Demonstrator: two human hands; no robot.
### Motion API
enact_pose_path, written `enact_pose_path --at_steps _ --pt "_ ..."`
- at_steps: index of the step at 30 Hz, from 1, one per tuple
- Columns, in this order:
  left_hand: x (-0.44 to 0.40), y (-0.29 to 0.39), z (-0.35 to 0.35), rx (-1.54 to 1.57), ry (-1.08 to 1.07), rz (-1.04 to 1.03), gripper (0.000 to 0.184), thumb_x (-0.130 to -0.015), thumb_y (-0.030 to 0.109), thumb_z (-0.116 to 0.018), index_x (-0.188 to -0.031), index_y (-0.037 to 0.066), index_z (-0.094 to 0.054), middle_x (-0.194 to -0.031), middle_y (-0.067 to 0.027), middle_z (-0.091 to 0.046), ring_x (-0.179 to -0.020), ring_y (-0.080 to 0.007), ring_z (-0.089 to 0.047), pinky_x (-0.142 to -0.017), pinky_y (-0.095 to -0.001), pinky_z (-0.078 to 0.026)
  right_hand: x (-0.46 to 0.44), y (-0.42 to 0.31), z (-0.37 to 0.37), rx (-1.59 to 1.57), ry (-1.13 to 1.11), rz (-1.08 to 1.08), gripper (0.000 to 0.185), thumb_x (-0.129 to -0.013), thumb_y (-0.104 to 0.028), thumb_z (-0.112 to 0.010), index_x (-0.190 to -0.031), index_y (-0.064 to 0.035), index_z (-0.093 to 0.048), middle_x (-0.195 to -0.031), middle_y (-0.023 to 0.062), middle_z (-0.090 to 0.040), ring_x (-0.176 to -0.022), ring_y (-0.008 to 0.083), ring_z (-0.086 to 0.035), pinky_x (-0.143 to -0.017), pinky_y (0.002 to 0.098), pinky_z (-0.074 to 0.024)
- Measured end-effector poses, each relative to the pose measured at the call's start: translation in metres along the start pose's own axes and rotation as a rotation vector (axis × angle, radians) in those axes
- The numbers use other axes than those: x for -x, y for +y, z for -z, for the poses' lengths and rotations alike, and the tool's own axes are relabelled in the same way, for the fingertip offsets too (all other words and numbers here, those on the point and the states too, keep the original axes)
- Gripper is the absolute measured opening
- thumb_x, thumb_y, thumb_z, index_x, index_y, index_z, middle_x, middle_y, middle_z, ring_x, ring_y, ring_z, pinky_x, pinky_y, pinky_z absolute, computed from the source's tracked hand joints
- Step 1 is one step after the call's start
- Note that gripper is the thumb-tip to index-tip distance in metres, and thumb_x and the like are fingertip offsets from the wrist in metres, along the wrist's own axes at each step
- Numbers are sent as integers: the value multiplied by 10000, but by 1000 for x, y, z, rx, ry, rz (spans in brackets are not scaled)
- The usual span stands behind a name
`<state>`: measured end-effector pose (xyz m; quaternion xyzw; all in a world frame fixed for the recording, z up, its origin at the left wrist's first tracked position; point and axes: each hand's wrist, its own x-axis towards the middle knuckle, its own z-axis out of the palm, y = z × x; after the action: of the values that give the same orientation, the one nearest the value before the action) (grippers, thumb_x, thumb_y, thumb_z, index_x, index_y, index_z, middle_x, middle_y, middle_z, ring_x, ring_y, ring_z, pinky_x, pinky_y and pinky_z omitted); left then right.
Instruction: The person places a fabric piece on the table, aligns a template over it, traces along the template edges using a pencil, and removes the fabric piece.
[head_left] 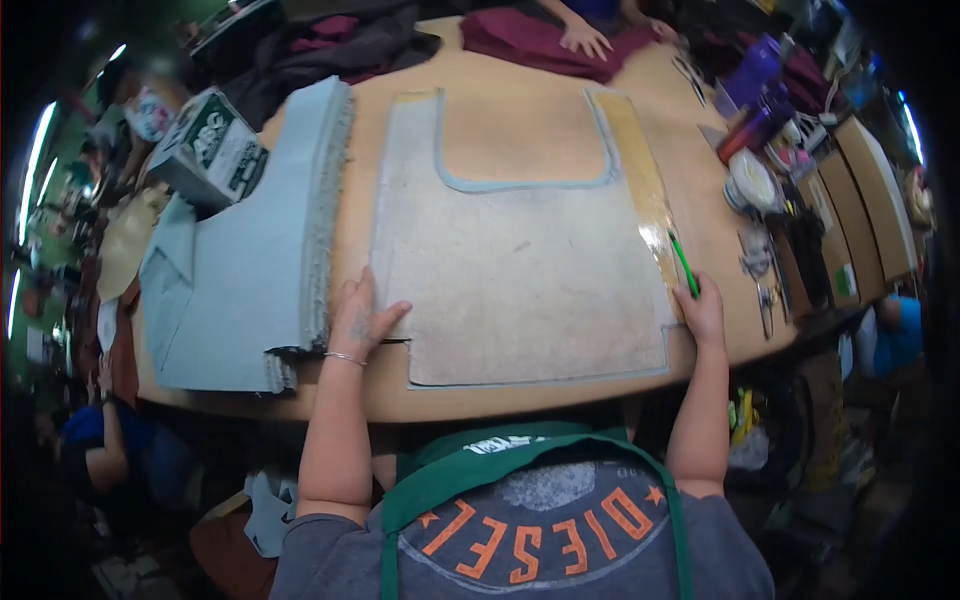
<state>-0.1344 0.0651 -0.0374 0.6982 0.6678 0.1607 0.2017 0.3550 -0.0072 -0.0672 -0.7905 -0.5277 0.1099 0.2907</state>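
Observation:
A large pale board template [520, 290] with a U-shaped cutout lies flat before me, a strip of yellowish tape along its right side. Light-blue fabric [530, 187] shows as a narrow border beneath it, around the cutout. My left hand [365, 315] rests at the template's left edge, thumb apart from the fingers and lying on the board. At the right edge, my right hand [703, 308] is closed around a green pen [684, 262], whose tip points up and away from me. Its lower fingers are partly hidden.
Left stands a thick stack of light-blue fabric [255, 270] with an ABC box [212, 148] on it. Across the table [520, 130], another person's hand [585, 40] touches maroon fabric [550, 45]. Scissors [690, 80], a purple bottle [755, 120] and cardboard pieces [850, 220] lie right.

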Motion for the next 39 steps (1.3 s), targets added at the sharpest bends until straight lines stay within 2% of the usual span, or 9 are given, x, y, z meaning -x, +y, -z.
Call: enact_pose_path --at_steps 3,5,8,21,30,33,35,37,39 --pt "-2 2 2 31 11 -42 783 -663 334 -717 -1267 -31 -378 -1024 -244 -504 -953 -360 -511 -856 -381 -406 -9 -10 -1 -18 31 53 394 -698 -176 -692 -1011 15 -546 -952 202 -565 -912 340 -542 -806 370 -433" --pt "-5 -9 -4 -1 37 -53 785 -661 334 -722 -1267 -29 -378 -999 -238 -503 -939 -346 -513 -847 -384 -406 -10 -9 -1 -24 16 10 389 -702 -179 -688 -1011 14 -549 -955 198 -566 -912 336 -543 -805 368 -433" --pt "-5 -6 -2 -43 19 -83 860 -644 360 -738 -1239 -125 -351 -956 -240 -482 -906 -360 -501 -830 -374 -409 -10 -9 0 -48 -10 -32 384 -706 -182 -685 -1009 12 -552 -966 190 -565 -915 329 -545 -804 364 -433" --pt "-7 -2 1 -126 40 -135 830 -657 394 -725 -1217 -120 -391 -907 -244 -508 -857 -362 -520 -785 -375 -426 -3 -23 4 0 44 -6 373 -700 -153 -684 -1005 28 -567 -917 168 -545 -875 319 -548 -778 353 -438" --pt "-4 8 4 -159 15 -93 825 -652 386 -731 -1222 -103 -391 -926 -252 -506 -860 -373 -520 -777 -380 -430 -5 -18 4 -40 39 10 369 -690 -141 -687 -995 34 -572 -906 177 -537 -886 331 -538 -785 355 -434" --pt "-4 3 0 -107 63 -119 770 -641 358 -748 -1175 -99 -434 -949 -261 -509 -861 -378 -519 -780 -380 -430 -8 -2 -2 -14 70 127 346 -694 -142 -684 -968 36 -571 -896 177 -537 -863 336 -533 -775 367 -431" --pt "-7 -1 0 -86 39 -151 739 -653 361 -741 -1157 -97 -457 -910 -237 -538 -878 -351 -519 -798 -381 -416 -10 -2 0 33 2 95 321 -700 -135 -680 -947 37 -566 -873 169 -534 -826 325 -524 -750 369 -426" --pt "-5 9 7 -110 7 -155 705 -655 339 -745 -1135 -81 -443 -961 -266 -514 -881 -387 -515 -799 -396 -427 -12 14 -7 -9 45 170 305 -710 -125 -674 -946 34 -564 -854 155 -529 -797 301 -515 -726 353 -420" --pt "-4 6 7 -95 15 -162 739 -652 359 -742 -1158 -84 -435 -983 -261 -505 -908 -384 -511 -811 -392 -425 -11 5 -2 -11 23 177 295 -724 -120 -664 -957 31 -562 -865 146 -527 -820 282 -517 -741 346 -417"
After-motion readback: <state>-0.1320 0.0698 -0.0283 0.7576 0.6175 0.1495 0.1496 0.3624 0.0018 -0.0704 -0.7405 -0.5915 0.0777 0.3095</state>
